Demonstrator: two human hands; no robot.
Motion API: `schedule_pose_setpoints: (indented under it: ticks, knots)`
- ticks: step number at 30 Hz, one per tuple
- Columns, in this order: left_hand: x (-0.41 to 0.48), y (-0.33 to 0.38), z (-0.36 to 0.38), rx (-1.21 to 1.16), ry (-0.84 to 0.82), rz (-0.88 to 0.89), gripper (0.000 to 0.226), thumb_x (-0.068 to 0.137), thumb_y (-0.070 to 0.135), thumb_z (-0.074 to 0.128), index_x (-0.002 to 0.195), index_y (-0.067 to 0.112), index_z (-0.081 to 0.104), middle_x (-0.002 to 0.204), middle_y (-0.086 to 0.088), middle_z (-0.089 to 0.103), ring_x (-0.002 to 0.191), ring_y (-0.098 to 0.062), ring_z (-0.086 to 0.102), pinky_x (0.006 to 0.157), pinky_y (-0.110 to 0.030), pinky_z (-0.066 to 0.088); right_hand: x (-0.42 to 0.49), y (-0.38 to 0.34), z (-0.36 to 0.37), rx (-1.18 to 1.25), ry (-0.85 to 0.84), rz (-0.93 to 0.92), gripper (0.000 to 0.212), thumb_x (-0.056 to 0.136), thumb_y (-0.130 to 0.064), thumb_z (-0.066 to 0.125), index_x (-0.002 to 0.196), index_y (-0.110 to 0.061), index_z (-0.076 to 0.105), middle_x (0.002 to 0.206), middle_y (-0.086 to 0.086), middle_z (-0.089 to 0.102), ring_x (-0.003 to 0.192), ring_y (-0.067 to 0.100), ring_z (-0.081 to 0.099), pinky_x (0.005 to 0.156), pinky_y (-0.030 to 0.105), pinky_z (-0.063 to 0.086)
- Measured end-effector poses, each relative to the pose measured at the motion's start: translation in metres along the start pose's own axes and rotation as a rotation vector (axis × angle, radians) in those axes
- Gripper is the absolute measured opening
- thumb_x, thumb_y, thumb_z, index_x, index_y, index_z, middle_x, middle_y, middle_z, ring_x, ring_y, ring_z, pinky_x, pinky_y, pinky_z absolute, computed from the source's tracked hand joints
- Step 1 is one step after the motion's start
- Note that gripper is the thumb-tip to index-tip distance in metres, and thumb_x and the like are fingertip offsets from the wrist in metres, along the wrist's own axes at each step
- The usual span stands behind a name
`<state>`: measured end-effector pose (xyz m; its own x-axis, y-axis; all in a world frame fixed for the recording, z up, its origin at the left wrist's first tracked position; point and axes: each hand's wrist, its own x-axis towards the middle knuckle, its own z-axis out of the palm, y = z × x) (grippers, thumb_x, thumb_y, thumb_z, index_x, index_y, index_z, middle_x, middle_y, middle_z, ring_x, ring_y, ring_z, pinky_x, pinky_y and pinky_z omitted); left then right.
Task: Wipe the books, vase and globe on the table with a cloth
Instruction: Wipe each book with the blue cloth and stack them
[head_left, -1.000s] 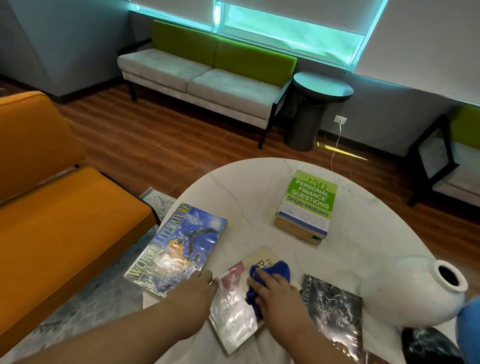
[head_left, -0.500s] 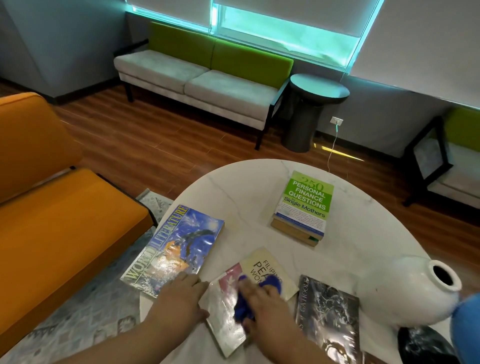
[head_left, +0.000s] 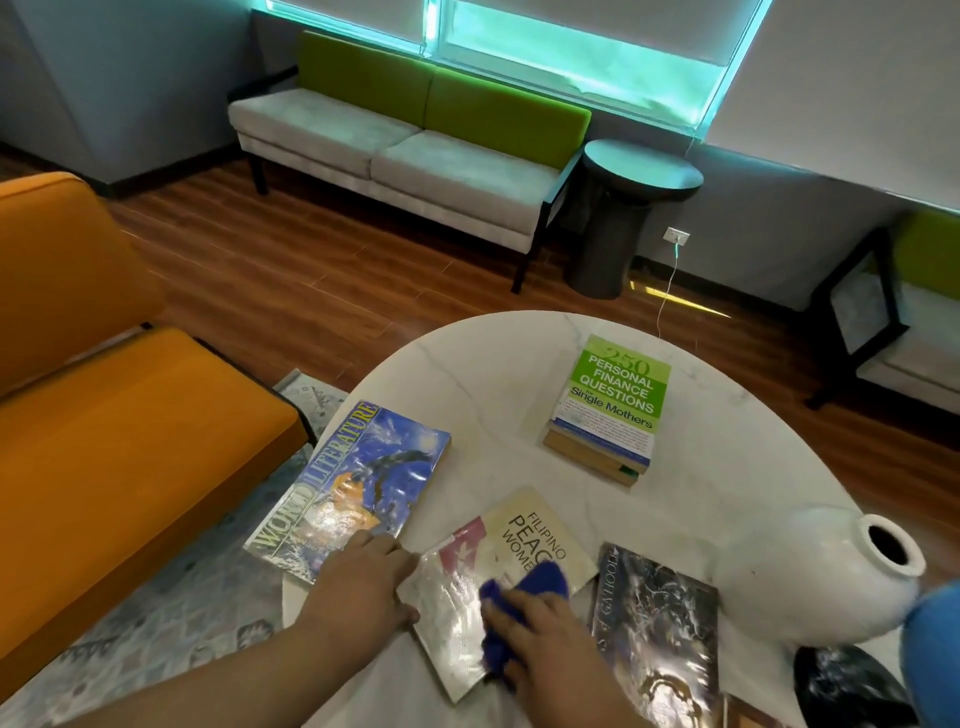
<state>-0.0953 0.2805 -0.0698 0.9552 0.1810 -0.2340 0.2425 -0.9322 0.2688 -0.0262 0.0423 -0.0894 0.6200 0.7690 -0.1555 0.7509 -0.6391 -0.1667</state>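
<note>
The cream book (head_left: 540, 535) lies near me on the table (head_left: 519, 374) while I wipe it, left hand (head_left: 363, 587) flat on its corner, right hand (head_left: 545, 634) pressing the blue cloth (head_left: 540, 579) with flat fingers; next, I think, its top half.

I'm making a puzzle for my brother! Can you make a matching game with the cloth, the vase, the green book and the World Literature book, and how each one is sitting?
Things:
1 cloth
2 vase
3 green book
4 World Literature book

States:
A lying on its side
B on top of a stack
C under the right hand
D sticking out over the table edge

Pairs: 1-C, 2-A, 3-B, 4-D
</note>
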Motion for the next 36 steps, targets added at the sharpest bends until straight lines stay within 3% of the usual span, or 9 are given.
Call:
schedule_pose_setpoints:
  ticks: [2, 4, 7, 10, 15, 22, 26, 30, 36]
  knots:
    - [0.0, 0.0, 0.0, -0.016, -0.004, -0.005, 0.055, 0.078, 0.053, 0.065, 0.128, 0.031, 0.055, 0.125, 0.012, 0.051, 0.118, -0.014, 0.038, 0.09, -0.03, 0.036, -0.003, -0.001, -0.006, 0.035, -0.031, -0.014, 0.064, 0.045, -0.058, 0.078, 0.108, -0.048, 0.069, 0.113, -0.023, 0.064, 0.094, 0.006, 0.051, 0.068, 0.018, 0.055]
    - [-0.001, 0.0, 0.0, -0.03, 0.011, -0.009, 0.056, 0.076, 0.053, 0.066, 0.126, 0.031, 0.056, 0.123, 0.012, 0.053, 0.116, -0.015, 0.039, 0.086, -0.03, 0.036, -0.002, 0.015, -0.018, 0.084, 0.067, 0.051, 0.059, 0.065, -0.049, 0.078, 0.121, -0.046, 0.062, 0.133, -0.021, 0.051, 0.108, 0.012, 0.054, 0.09, 0.024, 0.051]
    - [-0.002, 0.001, 0.001, -0.065, 0.042, -0.008, 0.055, 0.075, 0.052, 0.068, 0.125, 0.03, 0.059, 0.12, 0.012, 0.055, 0.114, -0.015, 0.042, 0.082, -0.03, 0.035, 0.014, 0.044, -0.037, 0.138, 0.062, 0.281, 0.05, 0.096, -0.033, 0.048, 0.145, -0.035, 0.038, 0.153, -0.017, 0.023, 0.126, 0.017, 0.032, 0.11, 0.025, 0.028]
    - [-0.002, 0.001, 0.001, -0.04, 0.017, -0.011, 0.055, 0.077, 0.053, 0.066, 0.128, 0.033, 0.055, 0.123, 0.014, 0.052, 0.115, -0.013, 0.039, 0.088, -0.029, 0.037, 0.031, 0.032, -0.043, 0.121, 0.042, 0.313, 0.051, 0.097, -0.03, 0.043, 0.148, -0.029, 0.034, 0.154, -0.012, 0.024, 0.125, 0.021, 0.033, 0.107, 0.028, 0.033]
    - [0.0, 0.001, -0.001, -0.05, 0.005, -0.006, 0.055, 0.079, 0.052, 0.066, 0.13, 0.034, 0.054, 0.124, 0.016, 0.051, 0.114, -0.011, 0.038, 0.08, -0.027, 0.032, 0.037, -0.006, -0.027, 0.166, -0.032, 0.002, 0.049, 0.082, -0.032, 0.047, 0.13, -0.034, 0.058, 0.137, -0.016, 0.048, 0.103, 0.023, 0.055, 0.089, 0.028, 0.049]
    - [-0.001, -0.002, -0.002, -0.027, 0.019, -0.016, 0.057, 0.079, 0.053, 0.065, 0.133, 0.037, 0.052, 0.127, 0.017, 0.05, 0.117, -0.012, 0.037, 0.088, -0.03, 0.036, 0.069, -0.005, -0.046, 0.007, -0.175, 0.074, 0.067, 0.092, -0.021, 0.048, 0.152, -0.032, 0.019, 0.158, -0.014, 0.014, 0.124, 0.024, 0.033, 0.095, 0.037, 0.039]
    - [-0.002, -0.003, 0.001, -0.013, 0.023, -0.01, 0.059, 0.079, 0.055, 0.063, 0.134, 0.039, 0.049, 0.128, 0.018, 0.048, 0.118, -0.012, 0.036, 0.094, -0.032, 0.038, 0.063, -0.008, -0.047, 0.007, -0.26, -0.105, 0.059, 0.094, -0.029, 0.045, 0.148, -0.039, 0.025, 0.155, -0.02, 0.021, 0.124, 0.024, 0.033, 0.097, 0.04, 0.037]
    - [-0.002, -0.003, 0.002, 0.001, 0.042, -0.019, 0.058, 0.081, 0.056, 0.062, 0.134, 0.039, 0.048, 0.13, 0.019, 0.047, 0.12, -0.011, 0.035, 0.094, -0.032, 0.036, 0.074, -0.005, -0.047, -0.02, -0.195, 0.015, 0.06, 0.092, -0.027, 0.044, 0.149, -0.039, 0.025, 0.155, -0.019, 0.021, 0.123, 0.024, 0.036, 0.092, 0.037, 0.036]
    - [-0.002, -0.002, 0.0, 0.026, 0.041, -0.028, 0.058, 0.081, 0.055, 0.061, 0.135, 0.039, 0.047, 0.127, 0.019, 0.046, 0.121, -0.012, 0.034, 0.094, -0.033, 0.033, 0.067, -0.014, -0.042, -0.001, -0.248, -0.103, 0.061, 0.086, -0.038, 0.036, 0.146, -0.041, 0.031, 0.152, -0.019, 0.028, 0.119, 0.026, 0.039, 0.09, 0.038, 0.039]
